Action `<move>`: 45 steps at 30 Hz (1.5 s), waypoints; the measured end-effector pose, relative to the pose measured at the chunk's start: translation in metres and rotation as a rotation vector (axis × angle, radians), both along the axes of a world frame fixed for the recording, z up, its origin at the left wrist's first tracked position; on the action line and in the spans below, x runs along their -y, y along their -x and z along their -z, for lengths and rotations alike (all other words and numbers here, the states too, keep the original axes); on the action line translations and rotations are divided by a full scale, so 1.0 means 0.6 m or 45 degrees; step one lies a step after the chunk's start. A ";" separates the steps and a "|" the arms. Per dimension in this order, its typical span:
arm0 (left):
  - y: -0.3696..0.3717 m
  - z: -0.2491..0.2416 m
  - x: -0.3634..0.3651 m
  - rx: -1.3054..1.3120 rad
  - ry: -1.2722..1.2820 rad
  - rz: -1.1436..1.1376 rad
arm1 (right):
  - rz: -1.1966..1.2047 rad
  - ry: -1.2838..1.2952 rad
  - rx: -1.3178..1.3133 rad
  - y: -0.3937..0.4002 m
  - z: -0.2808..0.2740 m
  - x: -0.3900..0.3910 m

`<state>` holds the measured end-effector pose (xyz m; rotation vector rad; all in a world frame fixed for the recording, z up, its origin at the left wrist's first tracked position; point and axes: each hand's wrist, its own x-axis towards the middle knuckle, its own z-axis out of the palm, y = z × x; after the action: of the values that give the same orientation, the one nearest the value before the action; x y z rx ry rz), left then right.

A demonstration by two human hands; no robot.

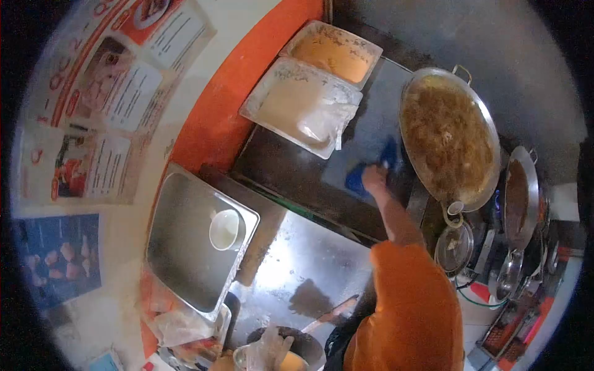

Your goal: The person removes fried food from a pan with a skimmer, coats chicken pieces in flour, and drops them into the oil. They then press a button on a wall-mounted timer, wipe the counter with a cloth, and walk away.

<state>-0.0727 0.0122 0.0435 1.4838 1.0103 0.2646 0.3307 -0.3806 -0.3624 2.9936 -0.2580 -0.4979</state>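
Note:
My right hand [374, 177] reaches across the dark flat worktop [315, 179], its fingers closed on a blue cloth [355, 180]. Part of the cloth lies pressed against the surface, and more blue shows just beyond my fingers. To the right of the hand is a large two-handled pan [448, 139] of brown, frothy liquid. On its other side sits a metal tray [300, 105] with pale powdery contents and a clear plastic bag [331, 120]. My left hand is not visible.
Behind the pale tray is another tray [331, 55] with orange contents. A deep steel pan [198, 241] holds a white bowl [227, 229]. At the right are a smaller pan [520, 191] and a strainer [455, 247]. A bowl with plastic over it [272, 355] stands at the bottom.

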 end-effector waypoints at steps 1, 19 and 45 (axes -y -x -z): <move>0.019 0.003 -0.001 0.015 -0.005 0.015 | -0.026 0.001 0.018 0.054 -0.051 -0.005; 0.029 -0.028 0.068 0.175 0.292 -0.259 | 0.027 -0.718 0.048 0.122 -0.199 -0.055; 0.105 -0.061 0.127 -0.116 -0.639 0.217 | 0.507 -1.218 0.303 0.478 -0.290 0.143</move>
<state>-0.1356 -0.0640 0.0799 2.0415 0.9209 0.3472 0.0438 -0.4665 -0.1885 3.9600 -0.8649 -0.3511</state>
